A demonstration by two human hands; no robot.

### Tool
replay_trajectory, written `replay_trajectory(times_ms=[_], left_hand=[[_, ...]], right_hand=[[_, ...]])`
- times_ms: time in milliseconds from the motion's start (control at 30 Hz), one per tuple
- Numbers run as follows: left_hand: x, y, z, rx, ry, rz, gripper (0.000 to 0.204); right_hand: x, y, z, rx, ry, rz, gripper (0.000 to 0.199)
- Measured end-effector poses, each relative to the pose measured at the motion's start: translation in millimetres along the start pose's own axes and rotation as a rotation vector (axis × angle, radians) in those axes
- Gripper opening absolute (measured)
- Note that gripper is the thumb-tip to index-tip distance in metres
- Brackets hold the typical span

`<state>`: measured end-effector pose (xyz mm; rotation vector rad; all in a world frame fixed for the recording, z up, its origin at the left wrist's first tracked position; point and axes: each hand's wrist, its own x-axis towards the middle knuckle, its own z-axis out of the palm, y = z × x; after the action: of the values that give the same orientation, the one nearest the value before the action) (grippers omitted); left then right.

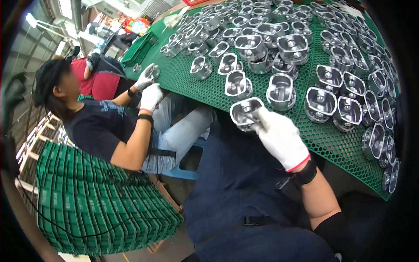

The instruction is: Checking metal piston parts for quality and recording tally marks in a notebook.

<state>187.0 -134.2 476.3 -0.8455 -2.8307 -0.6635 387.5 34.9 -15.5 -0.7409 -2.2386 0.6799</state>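
My right hand (281, 137), in a white knitted glove with a red cuff edge and a black wristband, grips a silver metal piston (238, 114) at the table's near edge. Its fingers are closed on the piston's right side, and the open hollow end faces up toward me. Just beyond it, another piston (280, 89) and a tilted piston (235, 84) rest on the green perforated mat (312, 135). My left hand does not show.
Many pistons cover the table, some stacked (258, 61), others grouped at the right (321, 102). To my left sits a co-worker (98, 126) in white gloves, handling a piston (152, 71). Stacked green crates (87, 196) stand at lower left; a green bin (139, 48) lies beyond.
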Motion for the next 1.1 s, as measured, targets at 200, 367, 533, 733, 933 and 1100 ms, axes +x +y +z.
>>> replay_trajectory(times_ms=[200,367,533,733,933,1100], left_hand=[[5.1,-5.8,-6.0,-0.731,0.075,-0.260,0.029],[-31.6,11.9,98.9,-0.926,-0.170,0.130,0.036],[-88.0,24.1,232.7,-1.177,-0.536,0.556,0.043],[-137.8,-39.1,372.7,-1.514,-0.773,0.758,0.042],[-147.3,-131.7,415.0,-1.170,-1.027,0.549,0.042],[-125.6,-170.4,430.2,-1.187,-0.944,0.533,0.052]], right_hand=[[1.5,5.2,-5.9,0.147,-0.024,0.056,0.021],[-19.0,-16.9,-55.8,0.919,-0.202,0.560,0.024],[-91.3,-12.5,-64.5,1.955,-0.165,0.673,0.034],[-150.3,-35.9,-61.0,2.293,-0.096,0.724,0.043],[-135.8,-68.9,-33.5,2.401,-0.079,0.964,0.046],[-87.2,-95.7,-22.6,1.967,-0.076,1.292,0.036]])
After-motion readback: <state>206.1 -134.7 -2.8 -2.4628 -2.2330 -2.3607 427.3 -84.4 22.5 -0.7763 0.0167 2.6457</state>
